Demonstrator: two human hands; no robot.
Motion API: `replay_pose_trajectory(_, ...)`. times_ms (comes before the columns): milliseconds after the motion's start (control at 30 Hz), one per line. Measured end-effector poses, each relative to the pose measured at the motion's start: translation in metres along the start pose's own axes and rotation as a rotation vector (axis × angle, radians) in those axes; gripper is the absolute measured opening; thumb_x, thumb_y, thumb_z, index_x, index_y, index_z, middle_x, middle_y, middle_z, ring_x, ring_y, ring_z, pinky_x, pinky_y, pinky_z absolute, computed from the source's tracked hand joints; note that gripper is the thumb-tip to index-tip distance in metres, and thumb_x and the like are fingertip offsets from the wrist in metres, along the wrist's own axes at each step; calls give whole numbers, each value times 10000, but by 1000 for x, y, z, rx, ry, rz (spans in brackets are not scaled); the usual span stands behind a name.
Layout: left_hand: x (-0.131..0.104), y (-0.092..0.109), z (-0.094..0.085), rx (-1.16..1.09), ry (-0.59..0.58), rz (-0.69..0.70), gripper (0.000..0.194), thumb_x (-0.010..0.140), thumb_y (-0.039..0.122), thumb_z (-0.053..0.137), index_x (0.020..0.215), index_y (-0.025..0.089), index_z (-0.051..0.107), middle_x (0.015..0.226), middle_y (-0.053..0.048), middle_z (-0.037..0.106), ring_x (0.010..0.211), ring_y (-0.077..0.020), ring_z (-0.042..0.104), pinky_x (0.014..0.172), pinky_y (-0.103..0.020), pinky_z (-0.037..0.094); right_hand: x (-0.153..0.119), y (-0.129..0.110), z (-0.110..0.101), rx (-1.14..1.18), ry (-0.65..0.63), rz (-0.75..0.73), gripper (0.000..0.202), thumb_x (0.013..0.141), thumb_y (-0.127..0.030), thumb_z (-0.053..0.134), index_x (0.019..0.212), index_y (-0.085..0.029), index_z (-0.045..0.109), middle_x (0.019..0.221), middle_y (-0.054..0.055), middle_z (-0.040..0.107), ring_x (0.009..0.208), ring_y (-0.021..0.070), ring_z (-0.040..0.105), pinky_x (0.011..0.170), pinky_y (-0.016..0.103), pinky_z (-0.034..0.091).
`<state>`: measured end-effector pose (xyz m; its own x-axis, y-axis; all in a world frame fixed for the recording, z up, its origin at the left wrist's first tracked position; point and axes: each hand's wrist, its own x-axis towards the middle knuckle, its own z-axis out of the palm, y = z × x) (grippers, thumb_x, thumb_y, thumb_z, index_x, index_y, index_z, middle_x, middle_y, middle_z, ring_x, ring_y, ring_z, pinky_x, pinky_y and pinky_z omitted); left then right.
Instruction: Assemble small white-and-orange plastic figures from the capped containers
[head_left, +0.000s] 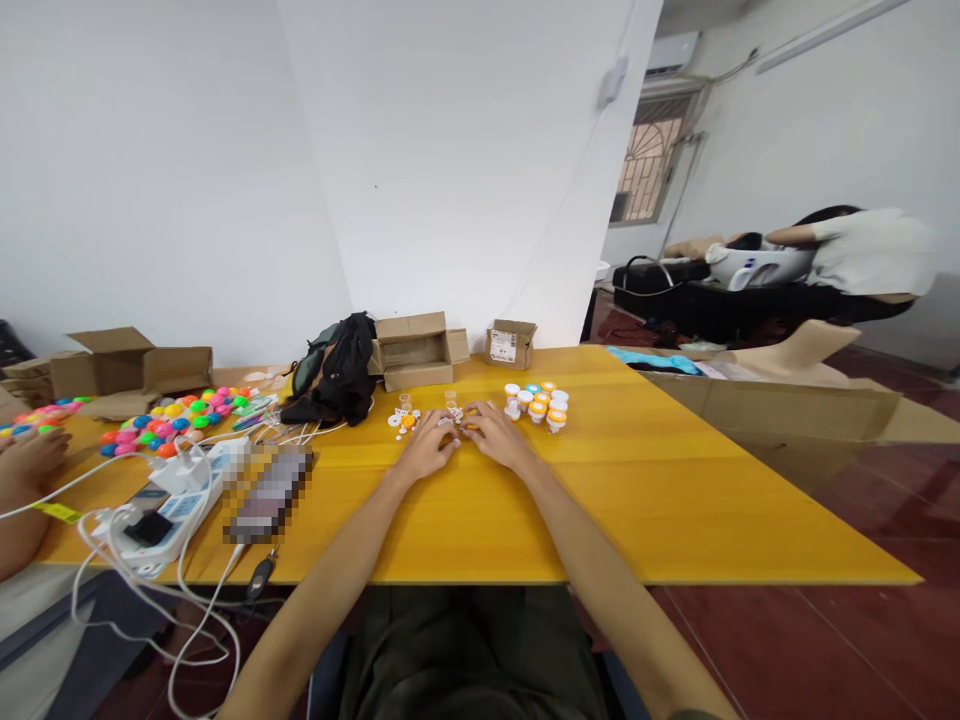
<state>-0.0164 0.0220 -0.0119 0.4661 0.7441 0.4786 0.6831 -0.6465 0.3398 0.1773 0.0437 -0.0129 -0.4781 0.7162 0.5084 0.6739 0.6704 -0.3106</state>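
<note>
My left hand (427,450) rests low over the table, its fingers stretched forward and thumb apart, with a white piece beside its fingers. Close to its right, my right hand (495,438) reaches leftward, fingers spread over small dotted white pieces that look like dice (456,412). Whether a fingertip pinches one is too small to tell. Left of my left hand lie more dotted pieces, an orange cap (407,422) and a white ring (394,421). Two clear small cups (451,398) stand behind. Right of my right hand is a cluster of small containers with white, orange and blue lids (537,402).
Cardboard boxes (415,352) and a black bag (337,370) line the wall. At left are colourful balls (180,420), a power strip (191,505) with tangled cables, a phone (270,495) and another person's hand (34,455). The yellow table's (675,520) edge is on the right.
</note>
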Motion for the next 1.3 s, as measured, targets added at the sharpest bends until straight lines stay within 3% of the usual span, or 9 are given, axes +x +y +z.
replay_pose_trajectory(133,1,-3,0,-25,32,-28,81,860,170,631,838,231,680,1187,-67,608,1149,-248,556,1028,-427,453,0,-5,-2,56,-38,-49,146,878,-131,653,883,-243,747,1156,76,653,1095,235,588,956,419,480)
replay_pose_trajectory(333,2,-10,0,-31,97,-71,155,852,109,590,823,225,690,1103,-59,617,1107,-224,577,1024,-401,462,2,-11,7,55,-45,-104,129,895,-159,655,905,-247,749,1158,74,652,1083,228,579,947,418,472)
replay_pose_trajectory(600,2,-11,-2,-24,132,-98,139,844,117,589,844,226,675,1032,-57,611,1048,-224,597,984,-401,489,3,-11,13,-133,-13,-12,192,931,-148,576,958,-245,740,1141,87,659,1085,228,570,926,385,464)
replay_pose_trajectory(733,1,-12,-4,-22,166,-181,165,824,114,578,904,231,664,1003,-45,595,1007,-219,606,937,-384,513,1,-9,10,-124,-5,-9,203,938,-172,568,1000,-245,746,1155,91,653,1079,235,565,934,397,458)
replay_pose_trajectory(867,-1,-13,-4,-12,101,-228,195,824,112,571,955,231,652,971,-44,605,931,-216,618,844,-361,535,0,-13,7,-112,-39,-41,207,946,-192,571,1003,-253,760,1156,83,652,1085,228,555,929,382,444)
replay_pose_trajectory(1300,0,-7,-2,-71,-7,-94,213,859,105,562,1008,224,658,931,-46,643,903,-216,624,887,-366,525,1,-13,10,-167,-5,29,262,983,-195,486,1080,-245,723,1168,86,690,1077,234,563,893,375,428)
